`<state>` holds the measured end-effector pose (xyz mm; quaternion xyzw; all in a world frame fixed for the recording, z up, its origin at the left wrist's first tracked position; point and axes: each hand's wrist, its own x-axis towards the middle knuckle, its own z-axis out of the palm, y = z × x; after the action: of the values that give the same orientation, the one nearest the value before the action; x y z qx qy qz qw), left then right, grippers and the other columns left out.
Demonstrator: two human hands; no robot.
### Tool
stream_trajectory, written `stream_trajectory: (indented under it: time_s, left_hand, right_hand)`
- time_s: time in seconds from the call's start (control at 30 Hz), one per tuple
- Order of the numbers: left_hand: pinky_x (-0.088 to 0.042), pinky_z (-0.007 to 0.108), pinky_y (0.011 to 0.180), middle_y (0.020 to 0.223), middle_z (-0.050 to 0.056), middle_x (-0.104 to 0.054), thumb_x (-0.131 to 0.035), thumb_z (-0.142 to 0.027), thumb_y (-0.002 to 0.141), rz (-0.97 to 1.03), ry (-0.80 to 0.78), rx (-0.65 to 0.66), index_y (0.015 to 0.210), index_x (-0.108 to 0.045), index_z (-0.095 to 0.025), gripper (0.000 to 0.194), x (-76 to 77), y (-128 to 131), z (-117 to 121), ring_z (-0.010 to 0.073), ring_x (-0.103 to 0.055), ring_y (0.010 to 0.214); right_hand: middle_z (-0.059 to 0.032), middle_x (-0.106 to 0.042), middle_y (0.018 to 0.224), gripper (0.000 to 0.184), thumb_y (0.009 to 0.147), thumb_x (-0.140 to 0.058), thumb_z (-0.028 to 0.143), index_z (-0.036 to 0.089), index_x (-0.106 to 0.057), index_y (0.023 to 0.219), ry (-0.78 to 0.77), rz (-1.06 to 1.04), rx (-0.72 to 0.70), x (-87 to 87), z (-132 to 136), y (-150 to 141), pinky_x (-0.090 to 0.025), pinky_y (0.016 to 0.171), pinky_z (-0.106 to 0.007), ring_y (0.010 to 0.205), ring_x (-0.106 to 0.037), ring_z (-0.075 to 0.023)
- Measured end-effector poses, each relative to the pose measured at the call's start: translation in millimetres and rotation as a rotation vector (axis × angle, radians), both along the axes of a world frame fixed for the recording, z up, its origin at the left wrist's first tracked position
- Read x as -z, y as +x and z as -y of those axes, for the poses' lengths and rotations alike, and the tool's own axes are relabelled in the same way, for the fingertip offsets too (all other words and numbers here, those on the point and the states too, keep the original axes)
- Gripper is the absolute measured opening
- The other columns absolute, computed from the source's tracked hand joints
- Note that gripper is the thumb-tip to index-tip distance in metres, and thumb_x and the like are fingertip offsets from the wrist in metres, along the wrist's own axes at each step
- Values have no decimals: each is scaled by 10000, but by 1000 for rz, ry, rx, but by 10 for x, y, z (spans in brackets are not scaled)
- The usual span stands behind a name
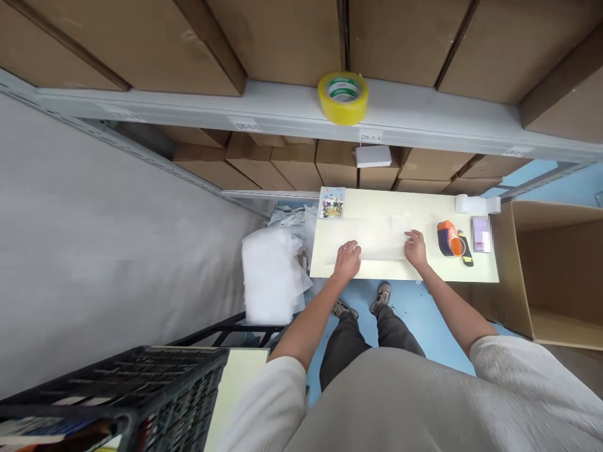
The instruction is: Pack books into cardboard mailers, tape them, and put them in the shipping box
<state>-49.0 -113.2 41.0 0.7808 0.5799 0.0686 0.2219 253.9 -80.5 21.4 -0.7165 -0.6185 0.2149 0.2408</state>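
Observation:
A thin, whitish packing sheet (pixel 379 243) lies flat on the pale yellow table (pixel 381 271), hard to tell apart from its surface. My left hand (pixel 347 261) is at the sheet's left part, fingers bent and closed on its near edge. At the right end, my right hand (pixel 415 250) pinches the sheet between thumb and fingers. Beyond my left hand, a colourful picture booklet (pixel 332 203) rests at the table's far left corner. To the right of my right hand are an orange tape dispenser (pixel 450 238) and a black and yellow cutter (pixel 466 250).
A white roll (pixel 477 204) and a purple pack (pixel 481 235) occupy the table's right end, beside a large open carton (pixel 560 270). White sheets (pixel 268 276) are stacked at left. Yellow tape (pixel 343 98) sits on the shelf (pixel 282 103) ahead. A black crate (pixel 179 376) stands lower left.

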Motion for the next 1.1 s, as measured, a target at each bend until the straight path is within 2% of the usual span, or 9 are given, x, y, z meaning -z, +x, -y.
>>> stream_trajectory:
  time_s: [0.13,0.2,0.3,0.43,0.57,0.77,0.87,0.97,1.1]
  left_hand:
    - [-283,582,1341,1586,181,-592,-621,-213,901,-36,-14,-53,1262,-710,-198,373,-7,125,35,365,-455,1563]
    - [-255,570,1355,1667,193,-521,-557,-279,978,-59,-22,-93,1409,-656,-169,455,-1,167,-24,355,-402,1608]
    - [-264,558,1350,1768,202,-383,-464,-360,1057,-97,-66,-127,1618,-495,-137,605,42,219,-158,346,-328,1657]
    - [-194,610,1362,1823,174,-272,-470,-404,1063,-126,-117,-69,1718,-374,-183,698,128,216,-219,357,-235,1696]
    - [-132,623,1372,1837,155,-236,-463,-413,1072,-132,-115,-29,1734,-358,-197,704,164,90,-90,357,-179,1712]
    - [-152,626,1372,1833,145,-252,-480,-415,1066,-99,-111,36,1721,-388,-221,688,120,-188,130,364,-196,1709]
    - [-163,605,1376,1820,141,-295,-494,-406,1064,-86,-119,53,1699,-415,-217,667,109,-301,161,355,-223,1702]
    - [-258,556,1359,1776,171,-385,-474,-352,1070,-28,-97,19,1658,-466,-183,612,106,-419,63,339,-327,1664]
    - [-375,555,1301,1769,168,-397,-452,-282,1065,5,-31,-88,1656,-456,-179,600,87,-580,-272,348,-400,1619]
  right_hand:
    - [-239,-492,1619,526,955,-507,212,176,-655,1458,17,152,-117,-43,112,3,-417,1175,-685,1455,-474,-426]
    - [-225,-490,1645,526,998,-484,242,183,-625,1502,6,169,-243,-44,110,-84,-392,1200,-655,1497,-439,-413]
    - [-221,-454,1698,548,1044,-457,305,174,-578,1562,-42,181,-373,11,64,-239,-360,1235,-631,1560,-390,-401]
    - [-198,-372,1768,614,1071,-448,385,198,-479,1655,-111,227,-394,110,78,-376,-247,1298,-655,1644,-279,-399]
    - [-208,-308,1797,650,1078,-443,403,166,-442,1683,-155,288,-383,118,258,-461,-196,1322,-653,1670,-229,-411]
    - [-211,-326,1788,642,1075,-441,415,179,-458,1671,-168,316,-344,62,595,-593,-219,1314,-658,1663,-250,-412]
    - [-228,-372,1759,610,1070,-442,404,173,-504,1632,-169,303,-285,25,624,-659,-237,1294,-686,1638,-286,-426]
    - [-249,-456,1693,563,1057,-451,362,156,-566,1569,-153,256,-192,-27,454,-821,-319,1245,-694,1559,-390,-440]
    - [-221,-617,1536,529,1017,-475,312,151,-624,1498,-138,-14,-154,-46,-78,-1307,-476,1176,-565,1384,-585,-366]
